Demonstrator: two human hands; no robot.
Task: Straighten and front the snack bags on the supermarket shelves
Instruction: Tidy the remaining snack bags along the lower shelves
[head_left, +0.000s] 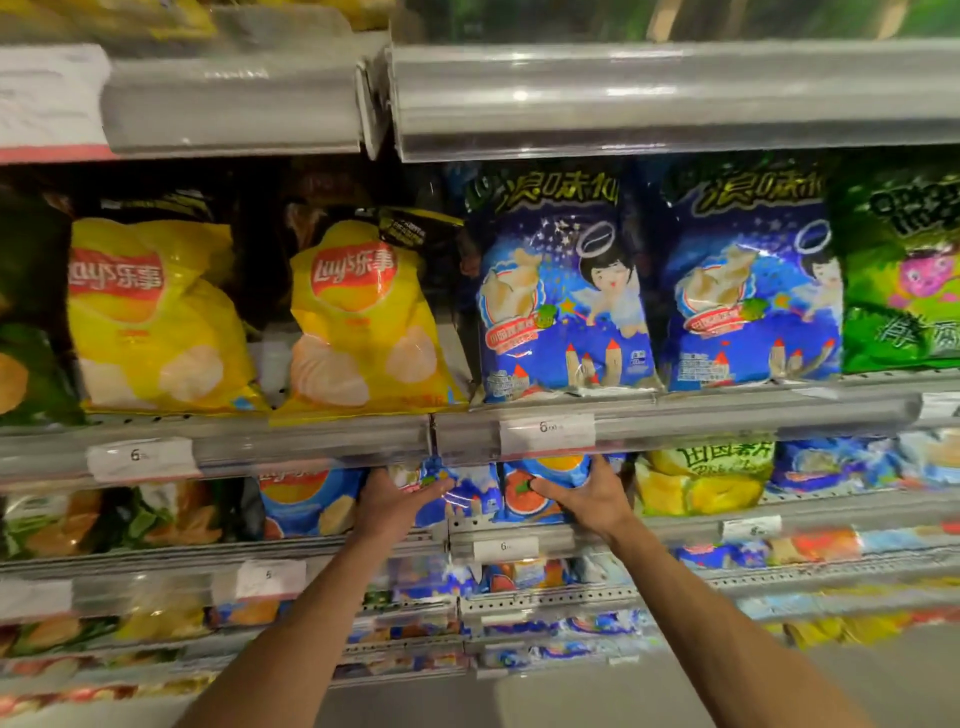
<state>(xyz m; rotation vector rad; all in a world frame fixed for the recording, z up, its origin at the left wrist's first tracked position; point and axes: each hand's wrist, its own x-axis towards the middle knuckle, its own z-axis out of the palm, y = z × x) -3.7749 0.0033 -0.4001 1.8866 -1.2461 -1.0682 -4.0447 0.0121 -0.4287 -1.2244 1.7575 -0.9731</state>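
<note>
From the head camera, looking up the shelving: both arms reach forward to the second shelf down, just under the price rail (545, 434) that carries the big blue bags. The left hand (395, 501) lies flat on a blue snack bag (470, 491) at the seam between two shelf sections, fingers spread and pointing right across its face — a pressing grip, not closed round anything that I can see. The right hand (587, 496) cups the next bag along, the blue bag with the orange picture (524, 499), thumb up its right edge and fingers across the front, so it grips that bag from the right side. The two hands sit near each other, fingertips almost meeting over the gap between the two bags. Here is the relation that matters — both bags stand upright, long axis vertical, tops tucked behind the rail above, and they lie directly ahead of the palms, slightly back from the shelf lip (514, 540). The right hand is the nearer to the orange-picture bag, the left to its neighbour. My read: the next move is a pull toward the person, bringing each bag's face flush to the lip. On the shelf above, a yellow bag (358, 317) leans noticeably to the left and looks unstraightened.
</note>
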